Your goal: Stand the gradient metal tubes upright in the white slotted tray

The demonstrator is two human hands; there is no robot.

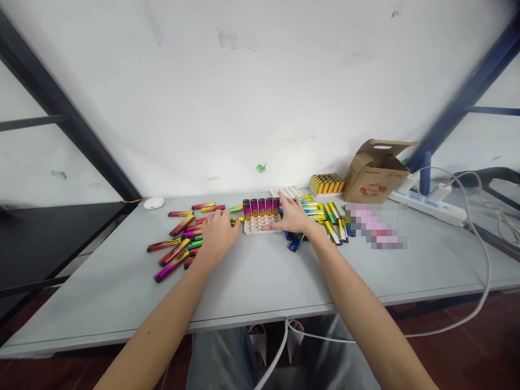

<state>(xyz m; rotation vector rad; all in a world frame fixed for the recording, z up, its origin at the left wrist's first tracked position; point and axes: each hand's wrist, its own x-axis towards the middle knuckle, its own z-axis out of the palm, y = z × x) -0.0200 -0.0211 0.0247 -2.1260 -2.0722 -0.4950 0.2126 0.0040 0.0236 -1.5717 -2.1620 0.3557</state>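
A white holder tray [260,223] with round sockets sits mid-table, and several purple-pink lighters [261,206] stand upright in its back row. My right hand [293,214] rests against the tray's right side, fingers spread along it. My left hand [218,235] lies palm down to the tray's left, fingers slightly curled over a scattered pile of red, pink and green lighters [179,246]. What, if anything, is under its fingers is hidden. A pile of yellow, green and blue lighters [325,216] lies right of my right hand.
A second white tray [287,192] and a tray of yellow lighters [327,184] stand at the back. An open cardboard box [376,172], a power strip [426,205] with cables and a small white object [154,202] are also on the grey table [260,281].
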